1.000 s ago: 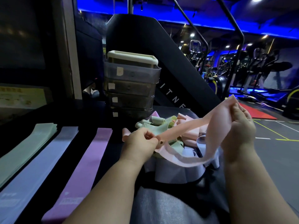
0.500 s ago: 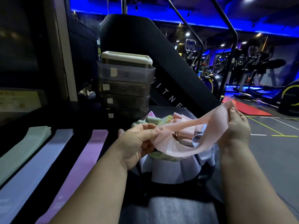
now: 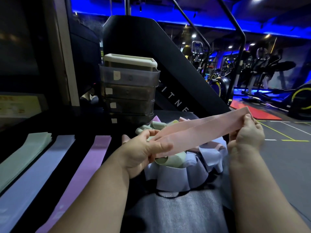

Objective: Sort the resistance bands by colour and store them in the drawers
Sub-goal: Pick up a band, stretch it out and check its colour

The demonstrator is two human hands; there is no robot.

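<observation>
Dim gym, blue ceiling glow, wide-angle edge distortion.

The pink band (image 3: 202, 132) is plain. At eight o'clock lie a mint-green band (image 3: 25, 153), a pale blue band (image 3: 42, 170) and a purple band (image 3: 89, 165). The drawers (image 3: 129, 91) at eleven o'clock are smoky grey, cream-topped.

Both forearms (image 3: 101, 195) are bare from the near edge up to the left hand (image 3: 143, 153) and right hand (image 3: 249, 137). Near, between them, shows grey, finely ribbed cloth (image 3: 176, 214), seemingly a trouser leg.
</observation>
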